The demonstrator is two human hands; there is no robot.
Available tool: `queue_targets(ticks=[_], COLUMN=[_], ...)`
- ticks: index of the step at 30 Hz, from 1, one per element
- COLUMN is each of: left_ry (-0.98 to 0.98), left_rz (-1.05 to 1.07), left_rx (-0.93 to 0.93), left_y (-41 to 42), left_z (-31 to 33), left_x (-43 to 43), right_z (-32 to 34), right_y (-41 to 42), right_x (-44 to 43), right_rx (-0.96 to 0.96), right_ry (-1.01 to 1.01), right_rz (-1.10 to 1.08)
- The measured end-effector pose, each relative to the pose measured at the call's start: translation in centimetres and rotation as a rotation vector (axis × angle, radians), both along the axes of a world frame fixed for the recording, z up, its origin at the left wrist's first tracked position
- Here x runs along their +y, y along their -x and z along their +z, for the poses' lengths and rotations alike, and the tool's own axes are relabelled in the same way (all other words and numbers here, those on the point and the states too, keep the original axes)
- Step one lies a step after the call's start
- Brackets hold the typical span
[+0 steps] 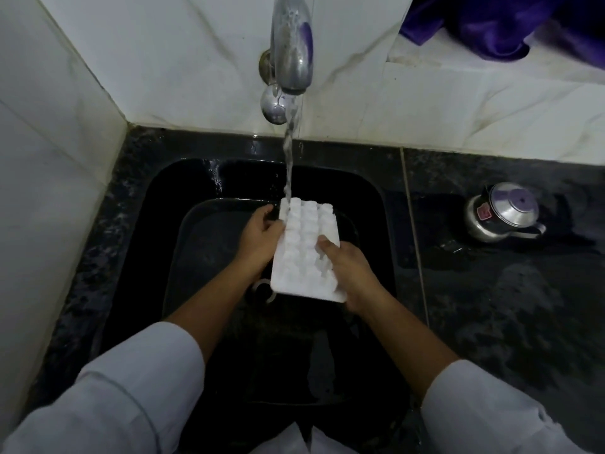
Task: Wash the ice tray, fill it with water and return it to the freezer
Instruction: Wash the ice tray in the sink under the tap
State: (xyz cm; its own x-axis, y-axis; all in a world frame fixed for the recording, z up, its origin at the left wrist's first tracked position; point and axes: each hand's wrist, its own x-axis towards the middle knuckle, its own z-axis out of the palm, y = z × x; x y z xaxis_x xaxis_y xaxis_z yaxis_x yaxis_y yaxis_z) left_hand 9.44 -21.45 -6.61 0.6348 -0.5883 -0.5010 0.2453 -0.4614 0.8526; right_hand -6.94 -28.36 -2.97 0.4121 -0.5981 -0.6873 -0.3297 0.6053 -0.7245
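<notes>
A white ice tray (302, 253) is held over the black sink (157, 198), its bumpy underside facing up. My left hand (258, 239) grips its left edge. My right hand (350, 276) holds the right edge, fingers lying on the bumps. Water runs from the metal tap (292, 50) in a thin stream (288, 158) onto the tray's far left corner.
A small metal teapot (504, 213) stands on the wet dark counter (510, 306) to the right of the sink. A purple cloth (497, 21) lies on the white ledge at the back right. White tiled walls close in the back and left.
</notes>
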Motion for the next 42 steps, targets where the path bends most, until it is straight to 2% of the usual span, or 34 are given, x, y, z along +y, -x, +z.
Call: queue_targets(ticks=[4,8,11,15,17,19,21,23,27,31,35,42], left_ry=[0.027,0.065,0.107,0.049,0.049,0.100,0.178,0.231,0.264,0.285,0.253,0.178], left_rz=[0.090,0.226,0.067,-0.178,-0.133,-0.007,0.118,0.215,0.332,0.436,0.529,0.376], left_rx=[0.049,0.261,0.331,0.257,0.210,0.184,0.183,0.180,0.106,0.072,0.154,0.401], left_y=[-0.2,-2.0,-3.8,-6.0,-6.7,-7.3,-7.9,-8.4,-8.9,-9.5,-9.3,-5.3], left_z=[-0.2,0.6,1.5,2.7,3.4,4.1,4.8,5.3,5.4,4.4,3.7,3.5], left_x=[-0.4,-0.8,0.2,2.0,2.3,2.7,3.7,5.1,8.1,11.1,12.1,7.8], right_z=[0.6,0.6,0.8,2.1,2.2,1.9,1.2,0.4,-0.4,0.5,2.6,7.8], right_y=[1.6,2.7,3.3,2.5,1.2,-0.1,-1.1,-2.0,-4.3,-6.8,-7.5,-3.9], right_x=[0.8,0.8,-0.1,-2.2,-2.9,-3.4,-4.0,-4.0,-2.2,-1.1,-1.8,-5.5], right_rx=[-0.025,-0.064,-0.107,-0.100,-0.075,-0.066,-0.074,-0.055,-0.019,-0.024,-0.096,-0.122], right_ry=[0.095,0.172,0.187,0.246,0.311,0.317,0.212,0.073,-0.077,-0.056,-0.002,0.158], right_rz=[0.114,0.301,0.431,0.639,0.573,0.357,0.080,-0.063,-0.042,0.054,0.061,0.029])
